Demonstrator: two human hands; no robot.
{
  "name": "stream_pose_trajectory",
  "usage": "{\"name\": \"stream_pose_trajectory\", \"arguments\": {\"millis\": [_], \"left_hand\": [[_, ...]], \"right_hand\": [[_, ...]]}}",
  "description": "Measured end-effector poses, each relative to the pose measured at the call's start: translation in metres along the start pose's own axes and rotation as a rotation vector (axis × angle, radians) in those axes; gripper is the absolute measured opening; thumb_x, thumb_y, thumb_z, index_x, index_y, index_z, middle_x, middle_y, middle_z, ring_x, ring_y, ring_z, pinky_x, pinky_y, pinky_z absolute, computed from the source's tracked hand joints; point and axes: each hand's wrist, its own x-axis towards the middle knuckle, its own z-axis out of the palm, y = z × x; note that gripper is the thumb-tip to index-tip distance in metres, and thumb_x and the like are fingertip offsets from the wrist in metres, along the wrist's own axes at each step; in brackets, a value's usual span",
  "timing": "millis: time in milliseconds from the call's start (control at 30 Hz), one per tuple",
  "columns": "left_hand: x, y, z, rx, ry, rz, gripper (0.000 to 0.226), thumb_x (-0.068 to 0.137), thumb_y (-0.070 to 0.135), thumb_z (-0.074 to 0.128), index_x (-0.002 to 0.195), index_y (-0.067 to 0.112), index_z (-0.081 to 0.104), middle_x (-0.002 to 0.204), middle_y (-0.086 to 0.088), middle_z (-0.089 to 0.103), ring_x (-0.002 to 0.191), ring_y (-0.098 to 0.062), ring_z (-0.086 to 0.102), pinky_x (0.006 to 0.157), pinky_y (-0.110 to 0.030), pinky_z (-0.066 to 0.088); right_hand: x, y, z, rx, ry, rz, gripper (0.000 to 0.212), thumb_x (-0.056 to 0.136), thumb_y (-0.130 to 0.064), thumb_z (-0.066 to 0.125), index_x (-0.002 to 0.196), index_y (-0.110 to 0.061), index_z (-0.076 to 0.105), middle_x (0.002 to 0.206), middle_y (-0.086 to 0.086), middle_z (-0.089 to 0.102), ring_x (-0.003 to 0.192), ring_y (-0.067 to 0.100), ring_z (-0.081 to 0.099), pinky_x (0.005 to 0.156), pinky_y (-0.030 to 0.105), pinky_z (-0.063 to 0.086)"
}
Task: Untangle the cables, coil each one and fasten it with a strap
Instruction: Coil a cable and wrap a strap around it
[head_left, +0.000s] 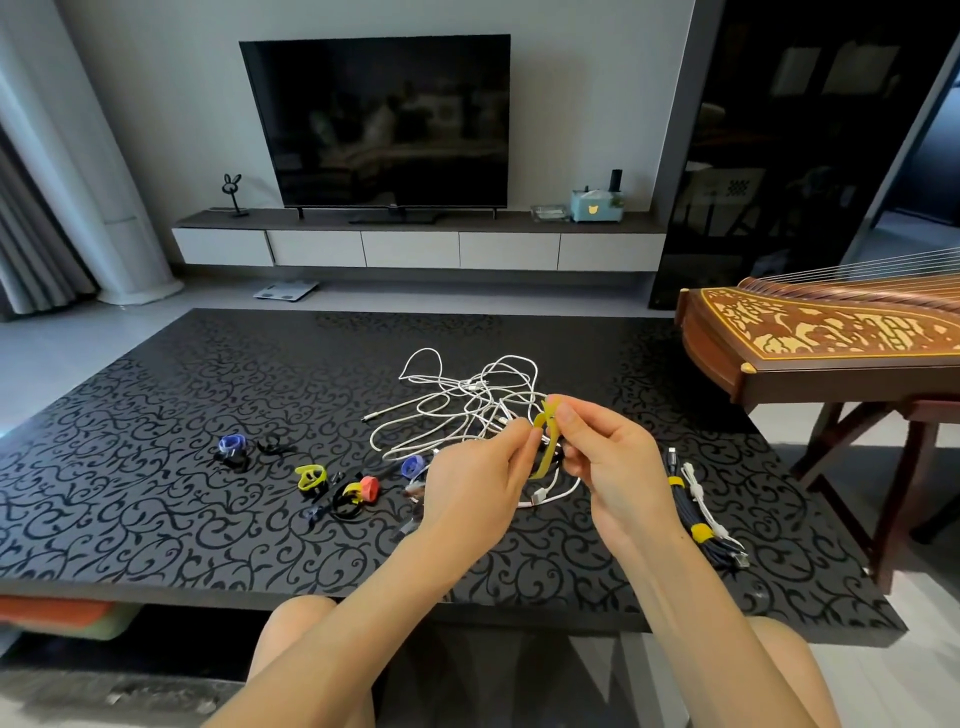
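Spare straps (311, 478) lie at nine o'clock from our hands. Our left hand (478, 483) and right hand (608, 462) each pinch the yellow strap (545, 441), seemingly opening it. White cables (457, 395) lie tangled at twelve o'clock; next we must free one.

A yellow strap (544, 441) is held between left hand (478, 483) and right hand (608, 467); white cables (485, 400) are seen beyond, on a black scroll-patterned table (156, 415).

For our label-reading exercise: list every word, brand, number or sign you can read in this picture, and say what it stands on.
No text here can be read.
On the television: a small mark on the lower bezel, too small to read.
On the blue box: a yellow cat-face sign, no words.
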Motion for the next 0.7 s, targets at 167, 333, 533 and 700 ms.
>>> {"name": "stream_pose_trajectory", "arguments": {"millis": [167,333,533,700], "left_hand": [[0.004,-0.004,-0.002,0.151,-0.014,0.086,0.025,0.095,0.033,0.036,0.075,0.018,0.043,0.039,0.002,0.038,0.031,-0.019,0.037,0.037,-0.024,0.023],[0.005,-0.005,-0.003,0.202,-0.038,0.125,0.025,0.093,0.030,0.039,0.078,0.015,0.052,0.039,0.000,0.039,0.030,-0.021,0.035,0.036,-0.024,0.021],[0.007,-0.009,-0.007,0.238,-0.117,0.197,0.010,0.093,0.030,0.037,0.097,0.024,0.045,0.040,0.000,0.041,0.030,-0.020,0.034,0.036,-0.024,0.019],[0.008,-0.012,-0.010,0.183,-0.148,0.178,0.015,0.092,0.031,0.035,0.099,0.026,0.047,0.041,0.000,0.042,0.033,-0.020,0.036,0.037,-0.025,0.022]], "right_hand": [[0.003,0.003,-0.001,0.059,-0.001,0.044,0.016,0.090,-0.006,0.059,0.096,-0.016,0.070,0.067,-0.005,0.061,0.055,0.004,0.046,0.051,0.017,0.038],[0.003,0.007,-0.001,-0.015,0.002,0.002,0.015,0.092,-0.007,0.058,0.089,-0.015,0.070,0.063,-0.006,0.060,0.056,0.005,0.046,0.051,0.017,0.038],[0.005,0.013,-0.001,-0.084,-0.033,-0.032,0.021,0.095,-0.007,0.052,0.086,-0.015,0.069,0.060,-0.006,0.055,0.055,0.004,0.044,0.053,0.019,0.037],[0.002,0.018,-0.004,-0.307,-0.075,-0.157,0.028,0.098,-0.008,0.047,0.090,-0.024,0.069,0.064,-0.013,0.059,0.061,0.002,0.050,0.058,0.014,0.043]]}}
